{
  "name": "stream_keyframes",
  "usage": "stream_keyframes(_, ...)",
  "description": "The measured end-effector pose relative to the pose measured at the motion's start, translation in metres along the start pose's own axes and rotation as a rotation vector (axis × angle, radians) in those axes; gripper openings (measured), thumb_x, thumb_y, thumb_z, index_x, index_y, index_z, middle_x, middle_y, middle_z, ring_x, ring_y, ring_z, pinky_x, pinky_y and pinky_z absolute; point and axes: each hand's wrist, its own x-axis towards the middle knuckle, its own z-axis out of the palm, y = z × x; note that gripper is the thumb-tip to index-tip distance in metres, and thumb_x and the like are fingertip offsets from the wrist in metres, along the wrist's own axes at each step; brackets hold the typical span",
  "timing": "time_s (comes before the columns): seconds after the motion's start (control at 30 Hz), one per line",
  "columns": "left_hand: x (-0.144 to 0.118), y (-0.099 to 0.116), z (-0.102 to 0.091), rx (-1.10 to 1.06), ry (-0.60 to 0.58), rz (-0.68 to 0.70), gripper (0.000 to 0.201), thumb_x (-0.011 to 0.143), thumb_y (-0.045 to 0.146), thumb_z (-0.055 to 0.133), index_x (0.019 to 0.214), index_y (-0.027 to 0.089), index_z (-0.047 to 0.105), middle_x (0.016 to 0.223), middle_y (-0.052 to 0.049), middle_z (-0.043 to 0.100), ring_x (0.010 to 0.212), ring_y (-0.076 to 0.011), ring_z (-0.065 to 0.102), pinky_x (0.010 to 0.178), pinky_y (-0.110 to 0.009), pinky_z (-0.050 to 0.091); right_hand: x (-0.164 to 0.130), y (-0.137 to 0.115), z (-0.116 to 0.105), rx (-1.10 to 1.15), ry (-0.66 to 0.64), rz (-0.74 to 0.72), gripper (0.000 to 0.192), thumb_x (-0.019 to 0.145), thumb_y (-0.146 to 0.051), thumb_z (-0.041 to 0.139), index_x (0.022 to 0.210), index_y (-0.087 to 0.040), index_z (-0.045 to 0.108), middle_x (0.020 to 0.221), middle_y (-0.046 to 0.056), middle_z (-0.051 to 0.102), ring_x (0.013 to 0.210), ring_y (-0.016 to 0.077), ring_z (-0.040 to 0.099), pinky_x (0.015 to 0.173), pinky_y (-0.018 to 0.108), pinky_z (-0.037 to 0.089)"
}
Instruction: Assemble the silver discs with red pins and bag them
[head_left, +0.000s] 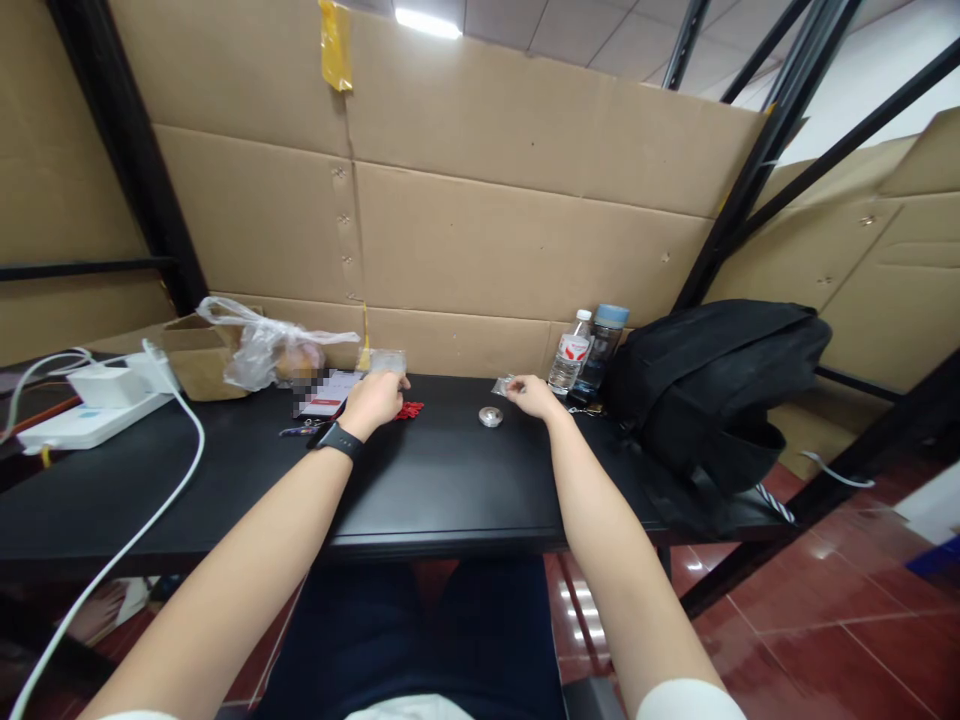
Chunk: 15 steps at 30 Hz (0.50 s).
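My left hand [379, 402], with a black watch on its wrist, is over the back of the black table [450, 490]. Its fingers are curled and their tips are partly hidden, so what they hold does not show. Just behind it is a clear plastic packet [388, 360], and a small red bundle [409, 410] lies beside its fingers. On the right, my right hand [531, 395] has its thumb and fingers pinched on a small clear plastic bag [501, 386]. A round, shiny, shallow tin [490, 416] sits on the table just in front of that bag.
A water bottle [570, 352], a blue-lidded bottle [602, 350] and a black backpack [712, 400] stand at right. Leftward are a badge card [328, 394], a tied plastic bag [259, 350] and a white power strip [94, 420] with cable. Cardboard [465, 250] walls the back.
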Motion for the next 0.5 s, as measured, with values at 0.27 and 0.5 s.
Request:
stream_keyframes(0.27,-0.003,0.004,0.000,0.075,-0.130,0.122,0.019,0.078,0.036,0.067,0.090,0.025,0.077,0.094,-0.007,0.077,0.088,-0.0245,0.071,0.081,-0.030,0.051,-0.006,-0.016,0.007,0.098,-0.420,-0.162,0.054,0.063,-0.022,0.086,0.115,-0.016,0.073,0.106,0.007,0.075,0.088,0.0169,0.069,0.082,0.025,0.052)
stream_keyframes(0.5,-0.005,0.009,0.003,0.125,-0.083,0.111,0.011,0.079,0.027,0.068,0.084,0.025,0.077,0.090,-0.007,0.077,0.085,-0.0267,0.071,0.078,-0.033,0.051,-0.008,-0.020,0.012,0.059,-0.347,-0.147,0.063,0.062,-0.018,0.085,0.123,-0.015,0.068,0.106,0.007,0.074,0.084,0.0162,0.069,0.077,0.024,0.052)
